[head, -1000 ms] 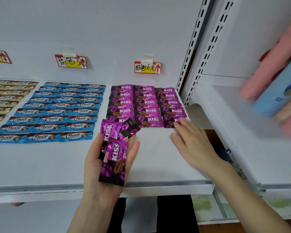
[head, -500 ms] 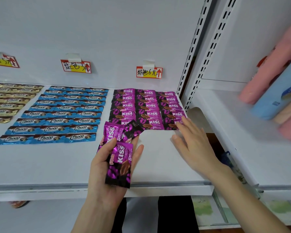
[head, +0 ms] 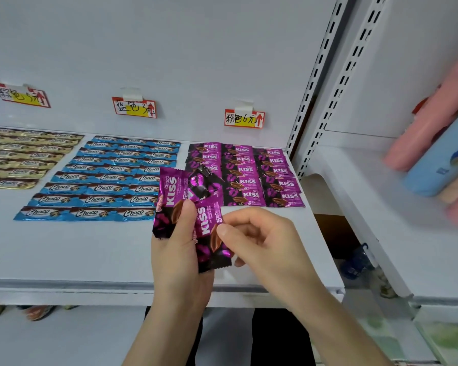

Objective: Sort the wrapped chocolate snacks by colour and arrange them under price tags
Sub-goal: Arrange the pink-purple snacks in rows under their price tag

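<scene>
Several glossy purple KISS packets (head: pixel 169 196) overlap, crinkled.

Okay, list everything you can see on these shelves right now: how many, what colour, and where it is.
gold Choco bars: several rows, gold, far left of the shelf, cut off by the frame
blue Choco bars: three columns of several rows, blue, below the middle tag
shelved Kiss packs: three columns, purple, below the right tag
held Kiss packs: about three, purple, fanned in the left hand
price tags: three, red and yellow, on the back wall
shelf: one, white, beneath the snacks
soft packs: several, pink and blue, blurred, on the neighbouring shelf at right
left hand: grips the held Kiss packs
right hand: pinches the front held pack
</scene>
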